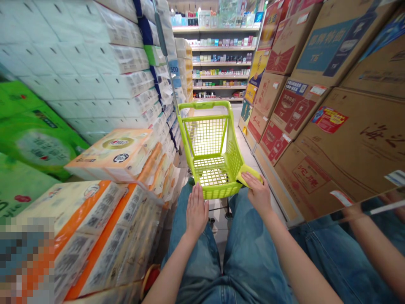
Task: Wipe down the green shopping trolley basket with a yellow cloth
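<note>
Finding: a lime-green shopping cart [218, 193] stands directly ahead of the person's knees, its long axis running away down the aisle, raised bar at the far end. The hands are apart, one at each near corner. The right hand [257, 191] is closed over a yellow cloth [252, 172] at the near right corner, and is judged the more closely engaged. The left hand [196, 209] lies flat, fingers straight and together, tips at the near left corner (firm contact cannot be confirmed).

Materials: the cart appears to be moulded plastic, with grid-pierced walls and floor and a smooth, rounded rim. The cloth is soft and folded, with a dark edge. Film-wrapped paper packs [109, 143] line the left side; printed cardboard cartons [357, 139], flat-faced and square-edged, line the right.
</note>
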`<state>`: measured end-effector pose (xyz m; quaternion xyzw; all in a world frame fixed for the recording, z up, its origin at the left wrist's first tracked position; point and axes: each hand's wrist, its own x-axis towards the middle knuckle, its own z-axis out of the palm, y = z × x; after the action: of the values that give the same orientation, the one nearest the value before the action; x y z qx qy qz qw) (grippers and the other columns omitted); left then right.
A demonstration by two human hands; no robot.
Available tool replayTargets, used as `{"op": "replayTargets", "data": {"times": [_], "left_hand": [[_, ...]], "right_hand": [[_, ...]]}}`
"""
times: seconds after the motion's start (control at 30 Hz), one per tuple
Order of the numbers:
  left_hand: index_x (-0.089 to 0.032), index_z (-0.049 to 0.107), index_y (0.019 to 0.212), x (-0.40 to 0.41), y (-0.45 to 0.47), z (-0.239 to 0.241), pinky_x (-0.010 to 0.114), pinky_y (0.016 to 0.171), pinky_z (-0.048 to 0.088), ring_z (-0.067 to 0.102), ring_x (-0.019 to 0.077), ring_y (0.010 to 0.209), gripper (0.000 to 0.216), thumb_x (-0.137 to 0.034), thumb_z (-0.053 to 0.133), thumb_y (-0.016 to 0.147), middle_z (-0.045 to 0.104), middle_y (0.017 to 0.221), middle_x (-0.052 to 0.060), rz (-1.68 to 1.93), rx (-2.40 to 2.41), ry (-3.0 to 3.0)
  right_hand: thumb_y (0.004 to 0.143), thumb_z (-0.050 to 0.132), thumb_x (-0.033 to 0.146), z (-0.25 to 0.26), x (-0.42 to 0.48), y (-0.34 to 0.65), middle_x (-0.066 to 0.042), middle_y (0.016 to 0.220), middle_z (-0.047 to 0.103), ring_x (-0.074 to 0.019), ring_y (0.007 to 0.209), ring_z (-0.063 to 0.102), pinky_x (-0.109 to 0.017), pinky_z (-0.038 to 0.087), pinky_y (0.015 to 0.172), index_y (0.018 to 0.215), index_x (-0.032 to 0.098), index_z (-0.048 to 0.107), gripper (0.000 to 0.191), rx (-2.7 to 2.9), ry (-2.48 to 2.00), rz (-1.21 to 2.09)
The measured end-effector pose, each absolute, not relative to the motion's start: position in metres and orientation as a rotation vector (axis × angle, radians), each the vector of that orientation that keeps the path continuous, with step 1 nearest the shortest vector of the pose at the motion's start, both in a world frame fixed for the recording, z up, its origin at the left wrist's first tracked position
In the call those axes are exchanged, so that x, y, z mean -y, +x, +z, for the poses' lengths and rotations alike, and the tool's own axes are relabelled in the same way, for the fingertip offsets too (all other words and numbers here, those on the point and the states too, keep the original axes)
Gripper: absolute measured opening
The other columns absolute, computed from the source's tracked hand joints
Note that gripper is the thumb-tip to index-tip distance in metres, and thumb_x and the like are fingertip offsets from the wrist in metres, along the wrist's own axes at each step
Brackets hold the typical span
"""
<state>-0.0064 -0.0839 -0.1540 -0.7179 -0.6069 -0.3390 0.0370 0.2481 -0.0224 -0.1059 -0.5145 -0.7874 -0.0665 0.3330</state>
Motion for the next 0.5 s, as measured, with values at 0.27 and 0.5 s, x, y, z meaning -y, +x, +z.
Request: {"op": "replayTargets", "data": {"times": [0.27, 0.5], "left_hand": [[-0.024, 0.02, 0.154, 0.086, 0.0, -0.135, 0.051, 0.118, 0.027, 0.024, 0.0249, 0.148, 0.057, -0.028, 0.035, 0.1, 0.035, 0.156, 0.011, -1.083, 1.911, -2.105], [-0.009, -0.003, 0.155, 0.058, 0.013, -0.136, 0.053, 0.119, 0.023, 0.012, 0.0302, 0.149, 0.074, -0.044, 0.032, 0.099, 0.009, 0.161, 0.024, -1.394, 2.237, -1.945]], "right_hand": [[0.078, 0.039, 0.001, -0.105, 0.022, 0.241, -0.004, 0.131, 0.064, -0.0175, 0.13, 0.051, -0.042, 0.025, 0.114, 0.128, 0.022, 0.058, 0.057, 2.068, -1.355, -0.129], [0.077, 0.042, 0.003, -0.107, 0.018, 0.238, -0.005, 0.122, 0.068, -0.0184, 0.127, 0.053, -0.04, 0.024, 0.113, 0.12, 0.022, 0.062, 0.051, 2.024, -1.345, -0.111]]}}
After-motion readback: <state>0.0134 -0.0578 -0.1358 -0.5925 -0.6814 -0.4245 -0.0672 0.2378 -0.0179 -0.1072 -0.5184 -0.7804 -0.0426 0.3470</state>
